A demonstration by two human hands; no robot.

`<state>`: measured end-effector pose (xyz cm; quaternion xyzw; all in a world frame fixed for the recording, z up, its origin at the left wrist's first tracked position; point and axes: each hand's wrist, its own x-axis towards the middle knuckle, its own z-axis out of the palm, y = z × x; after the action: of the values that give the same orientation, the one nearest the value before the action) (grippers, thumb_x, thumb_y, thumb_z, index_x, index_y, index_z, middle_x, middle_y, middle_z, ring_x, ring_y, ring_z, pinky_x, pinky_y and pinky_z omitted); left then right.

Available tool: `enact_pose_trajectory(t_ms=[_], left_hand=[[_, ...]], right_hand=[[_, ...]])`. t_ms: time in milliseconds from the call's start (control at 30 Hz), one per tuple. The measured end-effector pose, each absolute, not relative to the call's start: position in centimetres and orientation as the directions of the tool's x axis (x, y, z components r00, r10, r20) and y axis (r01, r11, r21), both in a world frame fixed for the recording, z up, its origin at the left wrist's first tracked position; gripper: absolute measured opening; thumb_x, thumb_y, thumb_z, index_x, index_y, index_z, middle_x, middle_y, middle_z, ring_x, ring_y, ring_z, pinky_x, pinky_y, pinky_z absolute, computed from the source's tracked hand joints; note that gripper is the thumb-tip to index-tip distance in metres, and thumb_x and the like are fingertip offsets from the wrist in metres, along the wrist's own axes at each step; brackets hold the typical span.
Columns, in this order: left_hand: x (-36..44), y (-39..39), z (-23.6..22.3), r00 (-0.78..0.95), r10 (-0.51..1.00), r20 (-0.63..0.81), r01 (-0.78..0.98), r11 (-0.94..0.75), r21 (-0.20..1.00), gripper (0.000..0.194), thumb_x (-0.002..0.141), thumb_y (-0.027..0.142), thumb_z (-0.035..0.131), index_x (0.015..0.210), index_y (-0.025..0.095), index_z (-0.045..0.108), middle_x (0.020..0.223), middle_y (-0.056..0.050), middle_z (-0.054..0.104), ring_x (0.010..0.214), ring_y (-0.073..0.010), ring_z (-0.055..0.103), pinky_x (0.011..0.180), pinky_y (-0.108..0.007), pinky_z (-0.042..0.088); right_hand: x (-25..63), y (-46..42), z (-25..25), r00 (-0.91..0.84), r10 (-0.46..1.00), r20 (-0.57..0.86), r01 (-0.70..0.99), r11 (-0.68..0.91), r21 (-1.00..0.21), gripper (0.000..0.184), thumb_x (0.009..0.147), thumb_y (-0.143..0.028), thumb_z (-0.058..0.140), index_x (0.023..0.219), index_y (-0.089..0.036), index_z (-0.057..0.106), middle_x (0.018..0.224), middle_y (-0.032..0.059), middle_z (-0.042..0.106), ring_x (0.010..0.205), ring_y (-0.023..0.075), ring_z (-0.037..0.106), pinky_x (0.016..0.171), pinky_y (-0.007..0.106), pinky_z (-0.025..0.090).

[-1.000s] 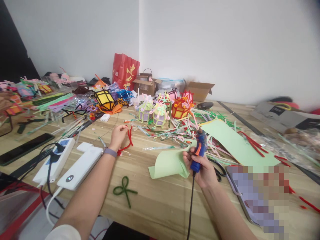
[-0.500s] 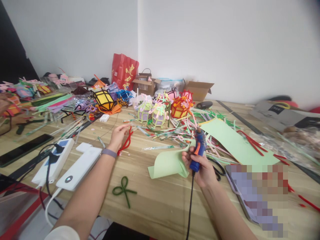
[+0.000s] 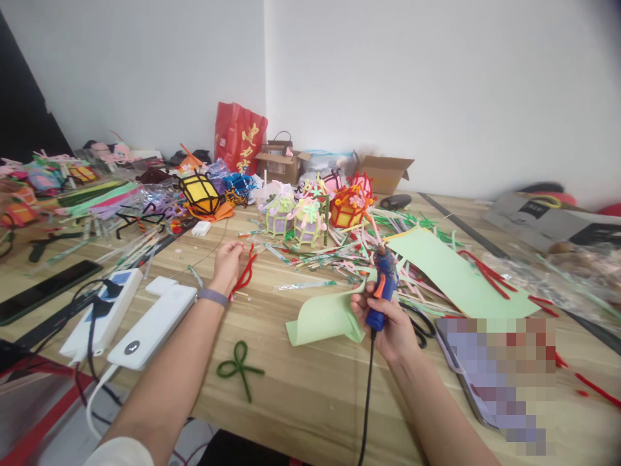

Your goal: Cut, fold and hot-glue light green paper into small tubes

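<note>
My left hand point(image 3: 227, 266) is closed, its fingertips pinched together at a bent red pipe cleaner point(image 3: 246, 274) that hangs down beside the palm. The fingers partly hide where they meet it. Wrapped in my right hand point(image 3: 391, 323) is a blue hot glue gun point(image 3: 385, 288) with an orange trigger, nozzle pointing up and away. Its black cord runs down to the front edge of the table. Between the hands lies a curled sheet of light green paper point(image 3: 323, 317). A dark green pipe cleaner bent into loops point(image 3: 240, 367) rests nearer to me.
Small pipe-cleaner lanterns point(image 3: 308, 220) stand mid-table among scattered strips. On the left are a white power bank point(image 3: 152, 327), a power strip point(image 3: 104, 310) and a phone point(image 3: 48, 291). Scissors point(image 3: 422, 323) and a tablet-like device point(image 3: 468, 382) lie right. Boxes point(image 3: 385, 173) line the wall.
My left fingers have curled in slightly, with the red pipe cleaner still at them. My right hand and the glue gun stay nearly in place; the whole view has shifted a little.
</note>
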<state>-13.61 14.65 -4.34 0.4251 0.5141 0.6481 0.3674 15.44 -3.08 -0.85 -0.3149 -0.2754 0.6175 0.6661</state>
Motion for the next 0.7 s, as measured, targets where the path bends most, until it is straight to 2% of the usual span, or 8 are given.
enact_pose_trajectory(t_ms=[267, 433, 567, 700], left_hand=[[-13.01, 14.18, -4.39, -0.339, 0.928, 0.152, -0.057, -0.181, 0.982, 0.008, 0.064, 0.021, 0.054, 0.07, 0.019, 0.058, 0.061, 0.0, 0.061, 0.058, -0.0141, 0.057, 0.057, -0.026, 0.047], [-12.93, 14.04, -4.24, -0.34, 0.931, 0.132, -0.092, -0.173, 0.981, 0.012, 0.07, 0.017, 0.053, 0.081, 0.018, 0.057, 0.056, 0.003, 0.06, 0.057, -0.0126, 0.059, 0.064, -0.026, 0.049], [-12.96, 13.77, -3.98, -0.287, 0.951, 0.113, -0.109, -0.149, 0.983, 0.021, 0.071, 0.015, 0.057, 0.092, 0.016, 0.057, 0.069, -0.002, 0.069, 0.068, -0.0141, 0.066, 0.071, -0.028, 0.053], [-12.94, 13.7, -3.73, -0.231, 0.968, 0.099, -0.057, -0.115, 0.992, 0.022, 0.067, 0.011, 0.062, 0.088, 0.015, 0.058, 0.076, -0.006, 0.07, 0.075, -0.0169, 0.069, 0.075, -0.03, 0.054]], right_hand=[[15.2, -3.17, -0.52, 0.086, 0.996, -0.026, -0.658, 0.037, -0.752, 0.03, 0.052, -0.015, 0.084, 0.075, -0.022, 0.066, 0.063, -0.0037, 0.073, 0.064, 0.0151, 0.074, 0.068, 0.02, 0.061], [15.21, -3.18, -0.43, 0.104, 0.994, -0.027, -0.658, 0.048, -0.752, 0.031, 0.05, -0.016, 0.085, 0.074, -0.021, 0.067, 0.063, -0.0039, 0.073, 0.061, 0.0155, 0.073, 0.064, 0.02, 0.062], [15.25, -3.16, -0.49, 0.1, 0.995, -0.03, -0.656, 0.043, -0.753, 0.031, 0.05, -0.016, 0.085, 0.074, -0.021, 0.067, 0.064, -0.0038, 0.073, 0.061, 0.0154, 0.073, 0.065, 0.02, 0.062], [15.27, -3.15, -0.56, 0.104, 0.993, -0.048, -0.657, 0.033, -0.753, 0.032, 0.048, -0.016, 0.087, 0.073, -0.021, 0.067, 0.066, -0.003, 0.074, 0.062, 0.0149, 0.073, 0.065, 0.02, 0.062]])
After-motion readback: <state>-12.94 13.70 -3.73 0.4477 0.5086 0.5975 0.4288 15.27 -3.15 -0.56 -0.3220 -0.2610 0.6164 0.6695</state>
